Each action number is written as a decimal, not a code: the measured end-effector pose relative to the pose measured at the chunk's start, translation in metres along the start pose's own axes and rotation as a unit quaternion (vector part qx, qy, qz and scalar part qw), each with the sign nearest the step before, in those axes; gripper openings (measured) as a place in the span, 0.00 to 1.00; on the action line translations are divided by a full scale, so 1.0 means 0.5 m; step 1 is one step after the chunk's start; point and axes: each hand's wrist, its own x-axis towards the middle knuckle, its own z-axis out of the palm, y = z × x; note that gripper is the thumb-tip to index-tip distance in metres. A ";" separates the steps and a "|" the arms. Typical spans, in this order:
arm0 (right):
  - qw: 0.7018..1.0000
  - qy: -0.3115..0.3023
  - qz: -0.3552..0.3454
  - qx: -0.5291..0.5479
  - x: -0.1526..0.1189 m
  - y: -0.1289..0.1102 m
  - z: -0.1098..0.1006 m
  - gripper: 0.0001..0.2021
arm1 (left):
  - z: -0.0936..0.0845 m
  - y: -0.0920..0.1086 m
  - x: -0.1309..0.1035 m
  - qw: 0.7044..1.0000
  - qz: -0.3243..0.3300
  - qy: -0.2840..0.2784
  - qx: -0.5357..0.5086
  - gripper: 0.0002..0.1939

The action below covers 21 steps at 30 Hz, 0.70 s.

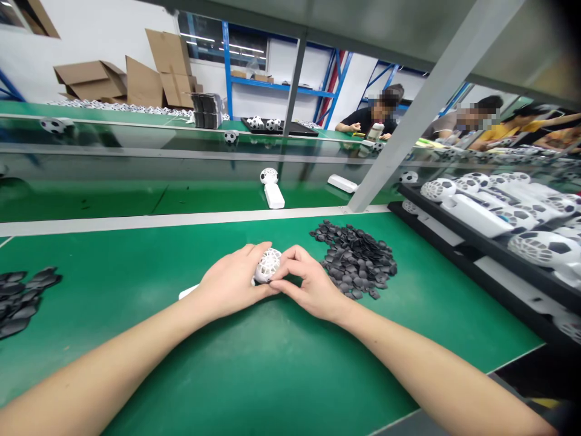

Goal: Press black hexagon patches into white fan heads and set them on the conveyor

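Gripping the white openwork ball (269, 264), the left hand (233, 278) cups it while the right hand (318, 290) presses bent fingertips to its side; whether they pinch a small part cannot be told. The ball is held over the table (227, 375), nearer the far edge than the near one. Its rounded shell could twist in the left hand if the right pushes off-centre, and too much force might crack the thin lattice. The pile of black pieces (358, 260), toward the far right corner, lies just beside the right hand, so a sideways wrist sweep could scatter it. A swinging right elbow might jolt the stacked black trays (521, 261) along the right edge.
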 end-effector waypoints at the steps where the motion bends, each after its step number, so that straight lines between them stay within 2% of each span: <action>1: 1.000 0.002 0.003 0.006 0.000 0.001 0.002 0.02 | 0.000 0.000 0.000 1.000 -0.002 0.001 -0.003 0.35; 4: 1.000 0.023 0.014 0.002 -0.001 0.005 0.005 0.04 | -0.002 0.000 0.001 1.000 -0.007 0.002 -0.005 0.33; 7: 0.998 0.041 0.056 -0.003 -0.002 0.008 0.005 0.10 | -0.003 0.000 0.001 1.000 -0.004 0.002 -0.002 0.32; 12: 0.994 -0.016 0.103 0.033 -0.004 0.010 0.005 0.24 | -0.001 -0.003 0.000 1.000 0.010 -0.013 0.001 0.32; 21: 0.996 -0.032 0.080 0.011 -0.002 0.012 -0.001 0.23 | 0.000 -0.005 0.000 0.999 0.030 -0.026 -0.003 0.30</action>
